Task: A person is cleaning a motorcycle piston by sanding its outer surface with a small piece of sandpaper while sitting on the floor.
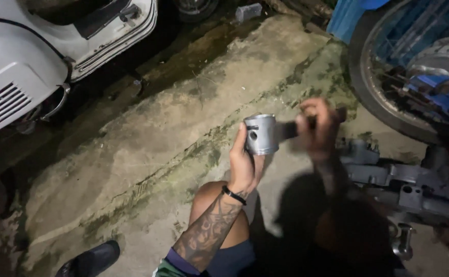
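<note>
Head view: above a concrete floor (147, 133), left hand (244, 166) closed around a silver piston (261, 134), held upright mid-frame; blurred right hand (316, 128) grips a dark tool (287, 130) at its right side. Steadying the piston firmly would help

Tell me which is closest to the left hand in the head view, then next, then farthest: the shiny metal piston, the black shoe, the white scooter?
1. Metal piston: held in the left hand.
2. Black shoe: lower left.
3. White scooter: top left.
</note>
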